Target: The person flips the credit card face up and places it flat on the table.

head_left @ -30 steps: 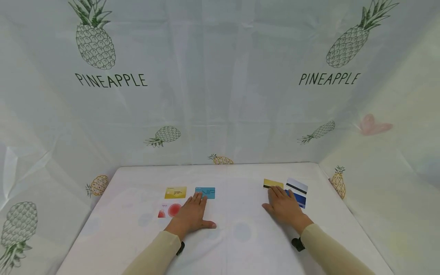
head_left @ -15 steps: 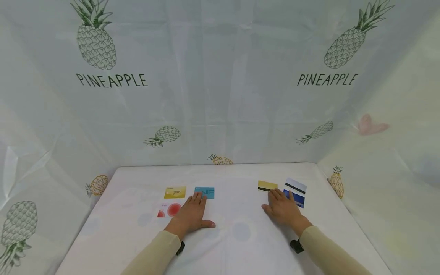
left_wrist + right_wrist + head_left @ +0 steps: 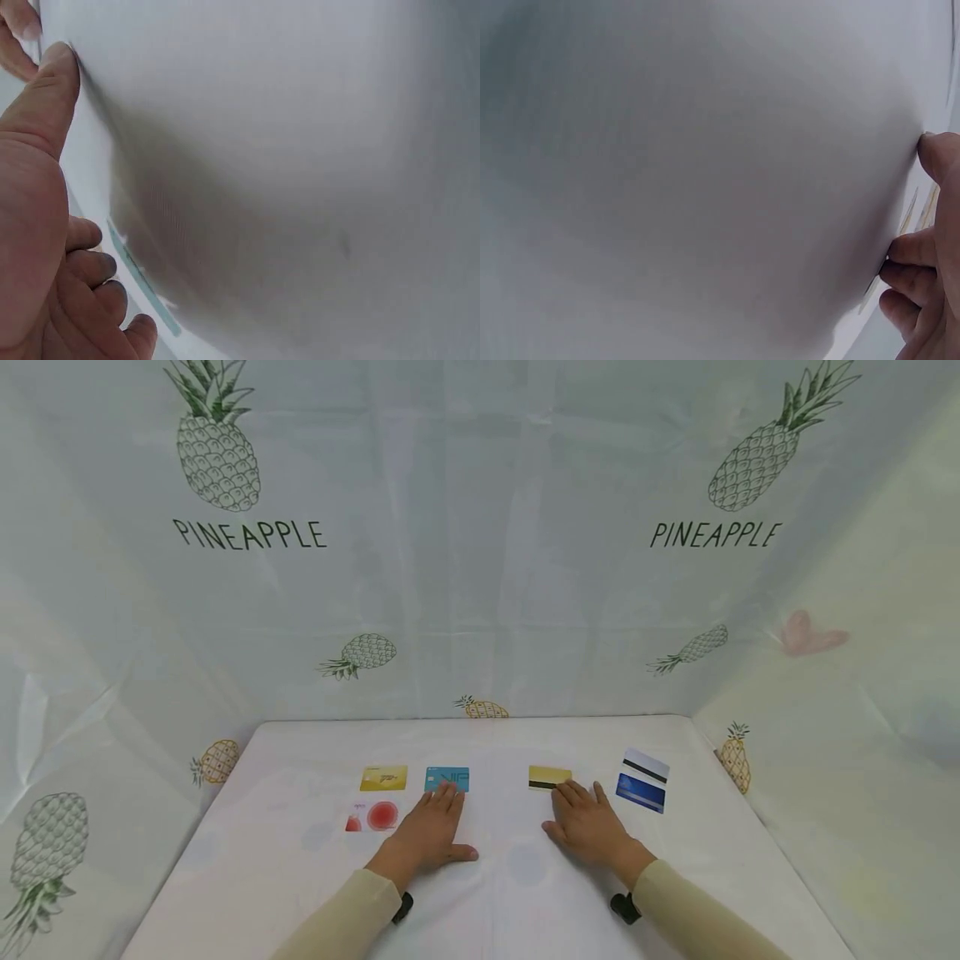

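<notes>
My left hand (image 3: 427, 833) lies palm down with spread fingers, fingertips at the lower edge of a teal card (image 3: 447, 775) lettered VIP. In the left wrist view that card (image 3: 144, 283) shows edge-on beyond the fingers. The fingertips of my right hand (image 3: 591, 827) rest at the lower right corner of a yellow card (image 3: 550, 773) with a black stripe; its thumb is stretched out to the side. Left of the teal card is another yellow card (image 3: 383, 778), and below that one a white card with red circles (image 3: 375, 816).
Right of my right hand lie a white card with a black stripe (image 3: 647, 763) and a blue card (image 3: 641, 792), close together. The table (image 3: 300, 893) has a white cover. Behind it and at the sides hangs a pineapple-print sheet (image 3: 480, 568).
My right hand has moved left, and the striped yellow card has slid left with it, away from the white and blue cards. The left hand has stayed almost in place by the teal card.
</notes>
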Motion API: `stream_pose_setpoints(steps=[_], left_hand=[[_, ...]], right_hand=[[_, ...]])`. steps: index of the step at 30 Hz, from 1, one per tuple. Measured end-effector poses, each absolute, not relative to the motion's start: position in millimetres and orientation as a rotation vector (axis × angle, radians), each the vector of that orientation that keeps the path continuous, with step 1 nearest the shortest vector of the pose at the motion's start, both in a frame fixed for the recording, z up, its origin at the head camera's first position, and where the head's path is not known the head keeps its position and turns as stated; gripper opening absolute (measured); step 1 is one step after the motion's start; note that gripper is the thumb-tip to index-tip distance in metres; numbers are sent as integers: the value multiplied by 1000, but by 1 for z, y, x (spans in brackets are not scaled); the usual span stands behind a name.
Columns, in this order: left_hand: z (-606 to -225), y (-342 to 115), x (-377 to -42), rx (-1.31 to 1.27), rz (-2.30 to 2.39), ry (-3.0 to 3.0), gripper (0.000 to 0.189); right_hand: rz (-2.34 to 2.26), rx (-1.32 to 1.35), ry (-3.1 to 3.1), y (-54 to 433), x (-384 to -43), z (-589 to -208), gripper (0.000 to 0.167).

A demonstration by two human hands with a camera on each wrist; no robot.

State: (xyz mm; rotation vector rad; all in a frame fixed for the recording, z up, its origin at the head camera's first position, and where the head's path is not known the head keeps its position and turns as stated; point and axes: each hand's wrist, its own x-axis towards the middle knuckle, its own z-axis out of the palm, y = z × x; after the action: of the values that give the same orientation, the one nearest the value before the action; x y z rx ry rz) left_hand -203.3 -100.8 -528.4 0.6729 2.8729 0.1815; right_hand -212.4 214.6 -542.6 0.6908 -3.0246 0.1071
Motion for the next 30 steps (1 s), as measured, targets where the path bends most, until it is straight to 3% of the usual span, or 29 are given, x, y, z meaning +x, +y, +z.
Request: stream_pose_setpoints(steps=[15, 30], left_hand=[[-526, -66, -183, 904, 68, 2875, 102], [-538, -79, -170, 851, 91, 2822, 102]], right_hand=[[15, 917, -2967, 153, -188, -543, 62], [-59, 1043, -2933, 129, -175, -546, 64]])
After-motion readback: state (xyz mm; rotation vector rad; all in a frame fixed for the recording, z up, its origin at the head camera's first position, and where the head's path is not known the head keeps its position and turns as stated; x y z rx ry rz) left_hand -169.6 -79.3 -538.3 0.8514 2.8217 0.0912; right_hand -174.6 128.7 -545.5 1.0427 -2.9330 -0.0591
